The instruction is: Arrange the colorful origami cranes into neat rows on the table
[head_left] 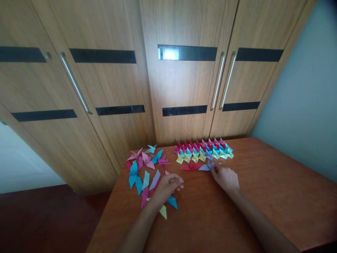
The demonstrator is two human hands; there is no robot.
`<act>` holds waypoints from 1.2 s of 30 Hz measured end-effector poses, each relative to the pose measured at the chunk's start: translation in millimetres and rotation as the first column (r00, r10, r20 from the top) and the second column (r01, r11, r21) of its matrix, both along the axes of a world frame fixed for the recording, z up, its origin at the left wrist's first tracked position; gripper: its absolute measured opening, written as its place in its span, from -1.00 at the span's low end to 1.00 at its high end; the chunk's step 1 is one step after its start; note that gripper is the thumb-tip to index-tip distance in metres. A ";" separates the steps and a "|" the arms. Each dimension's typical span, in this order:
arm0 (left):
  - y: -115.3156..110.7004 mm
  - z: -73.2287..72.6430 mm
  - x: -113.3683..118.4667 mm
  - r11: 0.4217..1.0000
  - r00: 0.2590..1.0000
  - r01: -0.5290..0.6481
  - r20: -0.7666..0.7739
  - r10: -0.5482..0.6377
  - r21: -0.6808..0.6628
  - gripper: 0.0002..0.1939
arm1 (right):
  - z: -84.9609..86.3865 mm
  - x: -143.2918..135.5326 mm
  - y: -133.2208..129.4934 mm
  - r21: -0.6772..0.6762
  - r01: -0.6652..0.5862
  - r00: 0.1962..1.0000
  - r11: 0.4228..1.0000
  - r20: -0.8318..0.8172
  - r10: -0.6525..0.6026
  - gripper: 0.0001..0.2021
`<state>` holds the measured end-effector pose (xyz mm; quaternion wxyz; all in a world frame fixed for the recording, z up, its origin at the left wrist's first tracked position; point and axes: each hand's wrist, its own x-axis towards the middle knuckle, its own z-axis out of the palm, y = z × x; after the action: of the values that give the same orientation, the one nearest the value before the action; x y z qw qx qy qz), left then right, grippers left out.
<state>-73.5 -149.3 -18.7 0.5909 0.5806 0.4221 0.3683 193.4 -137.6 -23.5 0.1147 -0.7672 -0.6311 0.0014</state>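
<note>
Beside a red paper crane [191,166], a lavender paper crane [206,166] lies with wings spread near the front of the arranged rows. My right hand [225,178] pinches its right wing between thumb and fingers. To the left, my left hand [170,186] hovers with loosely curled fingers over a scatter of folded cranes, and nothing shows in it. Around and under that wrist are a blue crane [172,202], a yellow one [163,211], a magenta one [144,197] and a lavender folded piece [154,180]; the hand and forearm partly cover some of these.
Rows of small folded cranes [204,151], in red, pink, blue and yellow, stand at the table's back. More loose ones, such as a blue crane [133,172] and a pink crane [148,161], lie at left. Wardrobe doors [181,84] rise behind the brown table [265,175].
</note>
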 end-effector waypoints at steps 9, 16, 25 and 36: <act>0.2 -0.3 -0.6 1.000 1.000 0.015 -0.009 -0.015 0.014 -0.74 | -3.1 -9.0 11.8 -0.001 0.016 0.999 1.000 -0.028 -0.016 -0.71; 1.3 -2.0 -1.8 1.000 0.999 0.016 -0.033 -0.016 0.010 -0.73 | -4.9 -11.9 13.6 0.007 0.029 0.999 1.000 -0.015 -0.029 -0.72; 2.7 -6.9 -3.9 0.999 0.999 0.022 -0.033 -0.021 0.035 -0.74 | 1.1 -14.1 10.1 0.010 0.024 0.998 1.000 -0.053 -0.023 -0.72; 1.2 1.9 -3.9 1.000 1.000 0.005 -0.025 -0.005 -0.006 -0.69 | 5.3 -16.1 8.2 -0.002 0.024 0.998 1.000 -0.064 -0.024 -0.70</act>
<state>-77.3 -148.2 -16.8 0.5880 0.5844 0.4291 0.3586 177.2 -129.4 -18.2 0.1344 -0.7743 -0.6179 0.0250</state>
